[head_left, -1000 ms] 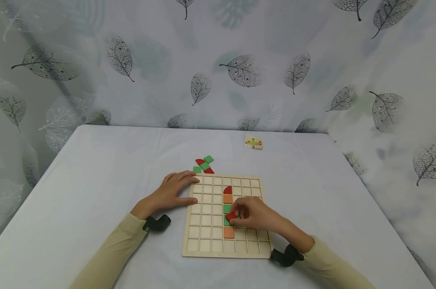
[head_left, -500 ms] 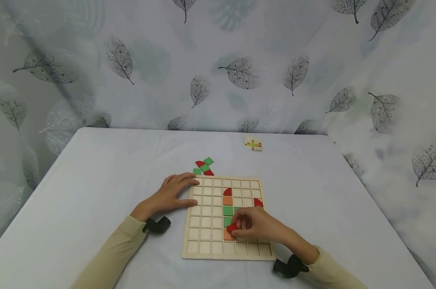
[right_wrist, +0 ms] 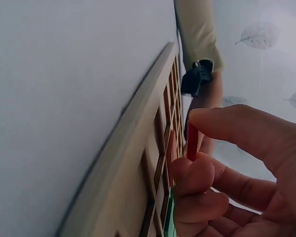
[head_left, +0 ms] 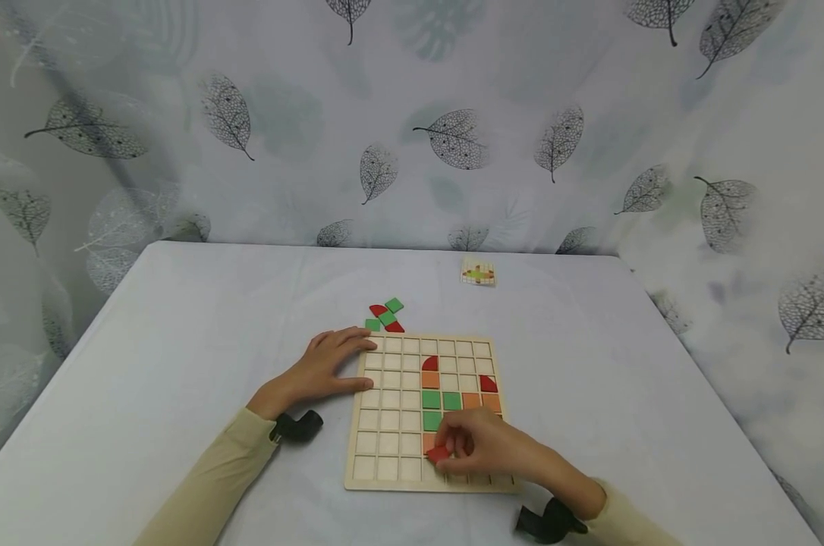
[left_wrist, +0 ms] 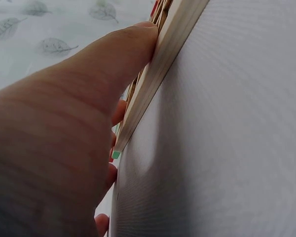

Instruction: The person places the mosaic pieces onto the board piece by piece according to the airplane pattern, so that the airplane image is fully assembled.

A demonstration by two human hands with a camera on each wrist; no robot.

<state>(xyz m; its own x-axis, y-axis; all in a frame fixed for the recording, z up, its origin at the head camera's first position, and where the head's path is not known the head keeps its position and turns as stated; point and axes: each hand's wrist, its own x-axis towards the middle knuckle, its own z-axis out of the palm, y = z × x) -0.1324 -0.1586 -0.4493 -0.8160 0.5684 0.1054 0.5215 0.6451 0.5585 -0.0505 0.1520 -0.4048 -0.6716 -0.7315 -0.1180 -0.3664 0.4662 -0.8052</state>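
Observation:
A wooden grid board (head_left: 388, 446) lies on the white table, with red, orange and green tiles set in some cells. Between thumb and fingers my right hand (head_left: 485, 444) pinches a red tile (head_left: 437, 454), held over the board's near part beside an orange tile. The right wrist view shows this red tile (right_wrist: 192, 141) edge-on at the fingertips. On the board's left edge rests my left hand (head_left: 330, 364), fingers spread and thumb on the frame. In the left wrist view the thumb (left_wrist: 147, 30) touches the wooden edge. My right hand hides several cells.
Loose green and red tiles (head_left: 387, 317) lie just beyond the board's far left corner. A small card (head_left: 478, 271) with a coloured pattern lies farther back. A leaf-patterned curtain (head_left: 412, 152) hangs behind the table.
My right hand has moved toward the near edge of the board with the red tile, uncovering green, orange and red tiles on the right. My left hand has stayed in place.

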